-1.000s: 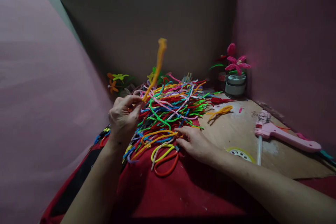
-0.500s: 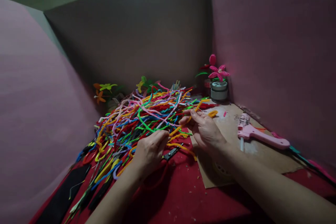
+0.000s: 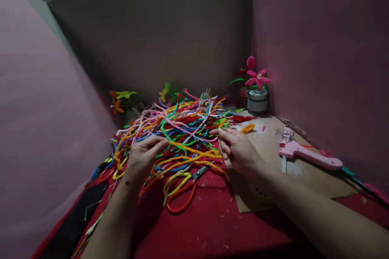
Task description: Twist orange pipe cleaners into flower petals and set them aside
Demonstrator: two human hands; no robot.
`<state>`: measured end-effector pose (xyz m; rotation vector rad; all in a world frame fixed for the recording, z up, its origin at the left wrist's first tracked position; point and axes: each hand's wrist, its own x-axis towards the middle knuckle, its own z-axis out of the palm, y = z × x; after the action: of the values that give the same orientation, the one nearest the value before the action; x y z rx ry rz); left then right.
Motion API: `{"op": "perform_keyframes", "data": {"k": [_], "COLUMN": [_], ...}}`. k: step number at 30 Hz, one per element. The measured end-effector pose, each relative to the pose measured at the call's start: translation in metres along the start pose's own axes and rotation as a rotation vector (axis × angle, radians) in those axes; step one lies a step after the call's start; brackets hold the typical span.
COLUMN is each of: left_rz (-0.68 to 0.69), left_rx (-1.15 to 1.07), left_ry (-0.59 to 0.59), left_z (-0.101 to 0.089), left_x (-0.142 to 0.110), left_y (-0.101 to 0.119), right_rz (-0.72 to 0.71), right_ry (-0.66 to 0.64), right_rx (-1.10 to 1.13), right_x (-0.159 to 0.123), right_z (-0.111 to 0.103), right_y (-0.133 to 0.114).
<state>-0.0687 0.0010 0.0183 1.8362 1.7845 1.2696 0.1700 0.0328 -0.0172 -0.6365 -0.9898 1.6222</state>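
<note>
A big tangled pile of coloured pipe cleaners point(image 3: 179, 129) lies on a red cloth point(image 3: 209, 218). My left hand point(image 3: 144, 156) rests on the pile's near left side, its fingertips pinched on an orange pipe cleaner point(image 3: 194, 153) that runs to the right. At the pile's right edge, my right hand point(image 3: 240, 149) has its thumb and fingers pinched together on a strand I cannot name for sure. Scissors point(image 3: 182, 192) with red and yellow handles lie just in front of the pile, between my hands.
A cardboard sheet point(image 3: 306, 178) on the right carries a pink glue gun point(image 3: 304, 156) and a small orange coil point(image 3: 248, 128). A pink pipe-cleaner flower in a pot point(image 3: 257, 89) stands in the back corner. Orange and yellow flowers point(image 3: 121, 101) sit back left. Walls close in on three sides.
A second ago my left hand held an orange pipe cleaner upright; it then dropped to the scissors and now sits further left on the pile. My right hand shifted from the scissors to the pile's right edge.
</note>
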Motion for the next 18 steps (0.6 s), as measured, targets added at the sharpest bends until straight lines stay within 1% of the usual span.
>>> {"op": "perform_keyframes", "data": {"k": [2, 4, 5, 6, 7, 8, 10, 13, 14, 15, 16, 18], "left_rz": [0.018, 0.108, 0.173, 0.223, 0.256, 0.267, 0.295, 0.336, 0.314, 0.255, 0.161, -0.09], "left_rx": [0.111, 0.25, 0.285, 0.261, 0.19, 0.128, 0.077, 0.082, 0.069, 0.027, -0.055, -0.327], "left_ry": [0.162, 0.315, 0.345, 0.317, 0.223, 0.102, -0.051, -0.097, -0.097, -0.106, -0.131, -0.23], "left_z": [-0.001, 0.002, 0.007, 0.013, 0.02, 0.028, 0.043, 0.057, 0.059, 0.059, 0.058, 0.055], "left_x": [0.002, -0.001, -0.005, -0.009, -0.013, -0.018, -0.026, -0.03, -0.03, -0.029, -0.028, -0.026], "left_y": [0.0, 0.007, 0.013, 0.02, 0.028, 0.037, 0.051, 0.063, 0.064, 0.064, 0.064, 0.064], "right_rz": [0.012, 0.03, 0.036, 0.04, 0.043, 0.048, 0.065, 0.089, 0.093, 0.095, 0.093, 0.075], "right_ry": [-0.043, -0.086, -0.109, -0.134, -0.161, -0.191, -0.248, -0.295, -0.306, -0.32, -0.335, -0.352], "right_rx": [-0.023, -0.039, -0.05, -0.066, -0.087, -0.107, -0.141, -0.198, -0.217, -0.233, -0.244, -0.255], "right_x": [-0.002, -0.005, -0.007, -0.009, -0.011, -0.014, -0.019, -0.024, -0.025, -0.026, -0.027, -0.028], "right_z": [0.001, 0.005, 0.007, 0.01, 0.013, 0.015, 0.02, 0.024, 0.025, 0.026, 0.027, 0.028], "right_y": [0.003, 0.007, 0.01, 0.012, 0.014, 0.015, 0.018, 0.021, 0.021, 0.021, 0.021, 0.019]}}
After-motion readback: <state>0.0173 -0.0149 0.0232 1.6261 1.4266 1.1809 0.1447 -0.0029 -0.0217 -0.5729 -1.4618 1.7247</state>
